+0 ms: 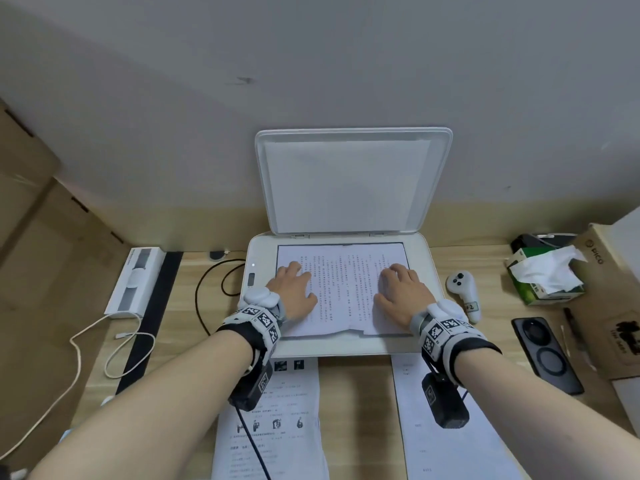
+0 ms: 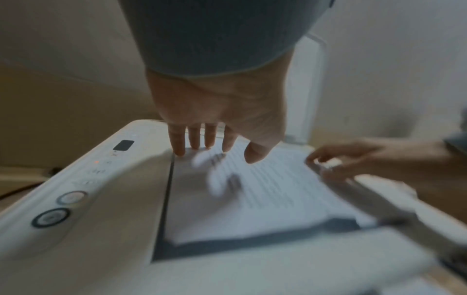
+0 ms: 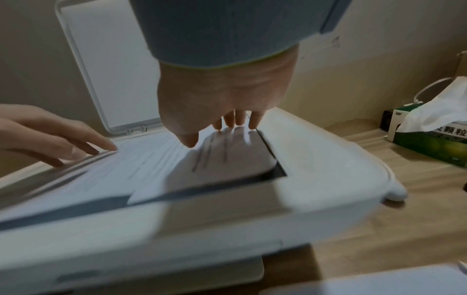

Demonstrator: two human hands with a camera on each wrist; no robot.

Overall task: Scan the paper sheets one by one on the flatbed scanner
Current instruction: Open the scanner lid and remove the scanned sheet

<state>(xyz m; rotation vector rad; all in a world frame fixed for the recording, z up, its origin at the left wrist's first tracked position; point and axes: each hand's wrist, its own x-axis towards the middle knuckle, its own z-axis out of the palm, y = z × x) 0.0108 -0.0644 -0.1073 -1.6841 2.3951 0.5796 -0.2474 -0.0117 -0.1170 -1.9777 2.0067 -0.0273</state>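
**Two flat hands, one unsettled sheet**

Both the left hand (image 1: 294,289) and right hand (image 1: 401,292) lay spread, fingers straight, pressing the printed sheet (image 1: 341,289) onto the glass of the flatbed scanner (image 1: 346,344), lid (image 1: 353,181) raised. The sheet's buckled near edge risked a skewed or creased scan; lifting the hands could let it shift

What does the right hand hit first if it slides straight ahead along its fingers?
Likely the raised scanner lid. The right hand lies flat on the sheet, fingers pointing at the hinge edge; only paper and glass rim lie between. Depth is uncertain.
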